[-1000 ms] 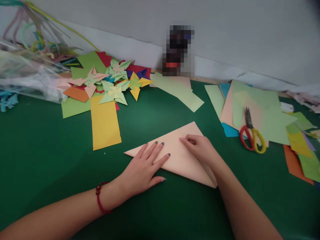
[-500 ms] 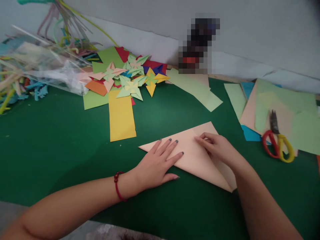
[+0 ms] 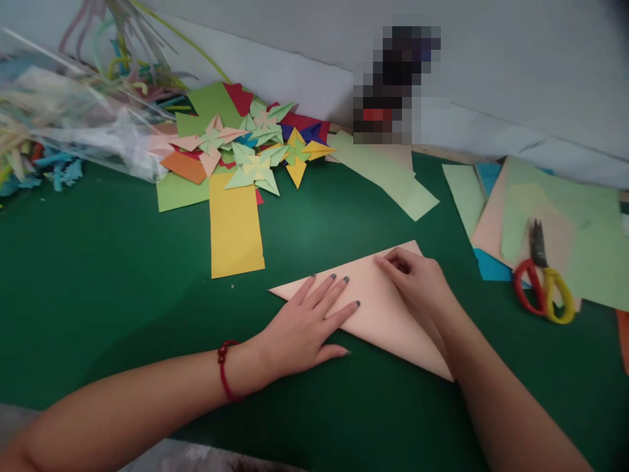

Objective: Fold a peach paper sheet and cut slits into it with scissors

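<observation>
A sheet of peach paper (image 3: 378,295), folded to a long triangle, lies on the green tabletop in front of me. My left hand (image 3: 309,321) rests flat over its left part, fingers spread. On its right part, my right hand (image 3: 413,272) has thumb and fingers pinched together at a flap of the paper, close to the upper edge. The right hand and forearm hide part of the triangle's right side. A red bracelet (image 3: 224,373) circles my left wrist.
Folded paper flowers (image 3: 258,167) sit on coloured sheets at the back, with a yellow strip (image 3: 236,229) pointing forward. Scissors (image 3: 539,246) with red and yellow handles lie on green and peach sheets (image 3: 602,249) at right. A clear bag (image 3: 103,131) stands far left.
My right hand has moved slightly left and up over the triangle with the flap. My left hand stays pressed on the paper.
</observation>
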A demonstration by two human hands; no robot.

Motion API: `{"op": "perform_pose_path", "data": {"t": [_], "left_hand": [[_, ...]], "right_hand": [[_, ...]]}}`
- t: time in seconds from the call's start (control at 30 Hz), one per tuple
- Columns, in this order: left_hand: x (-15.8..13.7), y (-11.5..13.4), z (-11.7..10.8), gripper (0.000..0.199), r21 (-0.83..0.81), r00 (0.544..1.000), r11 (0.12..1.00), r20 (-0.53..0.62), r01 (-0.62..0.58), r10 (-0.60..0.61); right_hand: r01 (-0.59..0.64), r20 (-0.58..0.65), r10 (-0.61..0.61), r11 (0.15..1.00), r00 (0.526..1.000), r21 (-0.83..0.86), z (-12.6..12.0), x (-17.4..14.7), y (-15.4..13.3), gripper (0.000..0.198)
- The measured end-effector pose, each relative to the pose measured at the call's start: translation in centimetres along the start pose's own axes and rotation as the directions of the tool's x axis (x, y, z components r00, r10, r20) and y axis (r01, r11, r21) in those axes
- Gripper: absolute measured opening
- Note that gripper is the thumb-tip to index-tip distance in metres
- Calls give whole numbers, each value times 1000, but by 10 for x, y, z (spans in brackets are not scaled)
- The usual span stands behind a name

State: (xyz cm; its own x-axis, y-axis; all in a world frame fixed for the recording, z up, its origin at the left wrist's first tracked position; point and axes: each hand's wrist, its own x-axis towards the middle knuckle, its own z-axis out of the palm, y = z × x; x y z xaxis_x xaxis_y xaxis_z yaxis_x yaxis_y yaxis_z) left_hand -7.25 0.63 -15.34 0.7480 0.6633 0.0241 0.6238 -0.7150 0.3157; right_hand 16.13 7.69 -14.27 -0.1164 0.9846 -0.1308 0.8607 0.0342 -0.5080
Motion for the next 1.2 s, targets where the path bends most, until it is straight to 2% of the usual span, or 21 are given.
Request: {"op": "perform_pose_path", "data": {"t": [0.23, 0.57, 0.83, 1.2], "left_hand": [[-6, 5, -2, 65, 45, 1000, 999, 8, 11, -11], [-15, 2, -4, 67, 43, 999, 998, 25, 41, -43], [-19, 2, -3, 68, 34, 997, 997, 35, 62, -63], [-20, 3, -2, 67, 22, 997, 997, 32, 71, -72]], "right_hand": [[-13, -22, 12, 998, 1000, -63, 2, 1, -1, 29], [-15, 20, 16, 999, 1000, -36, -1, 4, 6, 30], [-48, 3, 48, 998, 999, -37, 1, 3, 6, 30], [-32, -18, 31, 998, 999, -49, 1, 3, 5, 30]]}}
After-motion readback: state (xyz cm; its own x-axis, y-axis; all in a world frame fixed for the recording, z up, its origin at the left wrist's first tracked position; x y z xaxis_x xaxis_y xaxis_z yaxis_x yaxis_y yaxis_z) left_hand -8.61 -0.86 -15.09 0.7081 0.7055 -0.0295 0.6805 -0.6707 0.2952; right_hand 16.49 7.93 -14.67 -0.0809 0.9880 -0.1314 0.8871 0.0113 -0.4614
